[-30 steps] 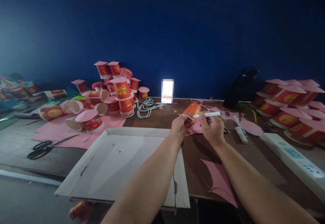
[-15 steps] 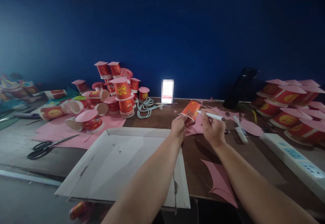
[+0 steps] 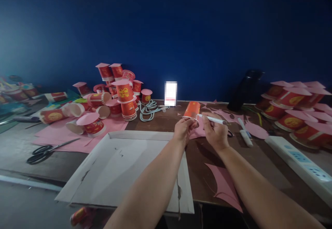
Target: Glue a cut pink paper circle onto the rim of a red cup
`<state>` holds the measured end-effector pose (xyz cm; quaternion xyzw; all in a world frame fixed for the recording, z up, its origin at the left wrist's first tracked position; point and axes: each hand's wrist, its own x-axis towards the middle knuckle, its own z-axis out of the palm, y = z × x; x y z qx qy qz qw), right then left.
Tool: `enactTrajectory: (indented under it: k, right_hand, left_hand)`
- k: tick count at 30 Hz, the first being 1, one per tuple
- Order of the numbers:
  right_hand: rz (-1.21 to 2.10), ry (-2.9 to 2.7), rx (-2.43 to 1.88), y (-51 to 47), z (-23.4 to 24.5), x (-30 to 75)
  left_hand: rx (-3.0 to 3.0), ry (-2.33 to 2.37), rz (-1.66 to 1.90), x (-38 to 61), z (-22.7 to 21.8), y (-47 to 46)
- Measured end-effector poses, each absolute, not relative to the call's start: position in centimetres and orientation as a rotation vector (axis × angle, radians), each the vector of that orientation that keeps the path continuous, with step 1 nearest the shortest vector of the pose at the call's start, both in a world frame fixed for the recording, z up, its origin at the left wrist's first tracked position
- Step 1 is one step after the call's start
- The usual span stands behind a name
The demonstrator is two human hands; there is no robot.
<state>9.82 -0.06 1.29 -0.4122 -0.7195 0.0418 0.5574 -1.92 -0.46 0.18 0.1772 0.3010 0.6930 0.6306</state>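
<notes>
My left hand (image 3: 183,129) grips the rim of an upturned red paper cup (image 3: 192,110) above the brown table (image 3: 160,123). My right hand (image 3: 214,131) is closed around a white pen (image 3: 212,119) whose tip rests against the cup's side. Both hands hover over pink paper scraps (image 3: 223,115), just beyond a flat white cardboard sheet (image 3: 124,166).
A heap of red cups with pink paper lids (image 3: 119,94) stands at back left on pink sheets, with black scissors (image 3: 46,149) nearby. More lidded cups (image 3: 295,108) pile at right. A white power strip (image 3: 298,159), a glue stick (image 3: 245,137), a coiled cable (image 3: 149,108) and a pink offcut (image 3: 224,184) lie around.
My left hand has turned the cup from a tilt to nearly upright. The pen in my right hand has shifted left and now touches the cup's side.
</notes>
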Motion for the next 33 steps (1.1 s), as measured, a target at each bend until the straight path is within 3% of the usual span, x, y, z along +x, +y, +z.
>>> enactTrajectory:
  k: [33]
  right_hand:
    - [0.073,-1.759,-1.063,-0.1,1.3,10.0]
  left_hand:
    - [0.643,0.754,1.603,-1.6,-0.8,-0.1]
